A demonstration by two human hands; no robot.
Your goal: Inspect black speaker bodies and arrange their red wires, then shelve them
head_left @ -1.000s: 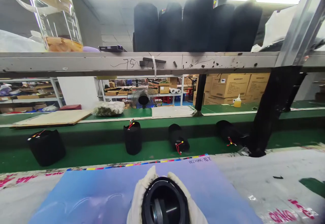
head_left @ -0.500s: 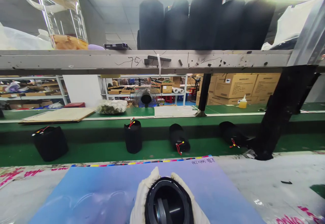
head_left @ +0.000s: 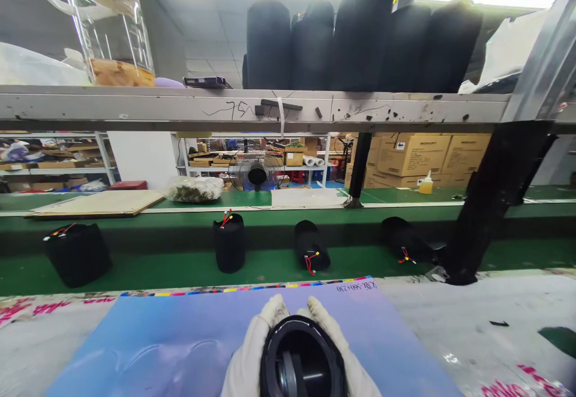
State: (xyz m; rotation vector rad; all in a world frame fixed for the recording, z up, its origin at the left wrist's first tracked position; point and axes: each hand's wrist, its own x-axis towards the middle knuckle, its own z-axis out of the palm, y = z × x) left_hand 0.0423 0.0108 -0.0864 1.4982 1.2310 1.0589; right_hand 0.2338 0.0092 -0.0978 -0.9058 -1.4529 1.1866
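Note:
A black, hollow cylindrical part (head_left: 302,325) is held upright at the bottom centre, its round opening facing me and a curved piece showing inside. My left hand (head_left: 254,349), in a white glove, wraps round its left side. Round the right side curls my right hand (head_left: 344,343), also white-gloved. The fingertips of both hands meet the far rim of the part. Beneath them a blue-purple sheet (head_left: 180,337) lies on the table. The lower part of both hands is cut off by the frame's edge.
Behind the sheet, a green conveyor (head_left: 270,268) carries several black cylinders (head_left: 229,244) with red wires. A shelf beam (head_left: 180,106) crosses above, with tall black cylinders (head_left: 364,43) and a glass jug (head_left: 112,31) on it. A black-wrapped post (head_left: 486,199) stands at the right.
Both hands have shifted slightly right with the black part, and their fingers are a little more spread along its sides. The cylinders on the conveyor appear slightly further left.

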